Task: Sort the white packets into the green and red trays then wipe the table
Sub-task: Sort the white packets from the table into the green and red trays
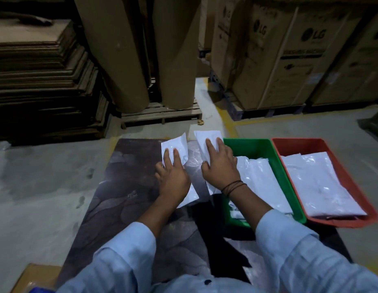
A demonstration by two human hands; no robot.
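On the dark patterned table lie two white packets. My left hand rests flat on the left packet, fingers spread over it. My right hand presses on the right packet, just left of the green tray. The green tray holds several white packets. Beside it on the right, the red tray also holds white packets. Whether either hand actually grips its packet I cannot tell; the fingers lie on top.
Two big brown paper rolls stand on a pallet beyond the table. Stacked cardboard sheets sit at the far left, large boxes at the far right. A brown carton corner shows at the bottom left.
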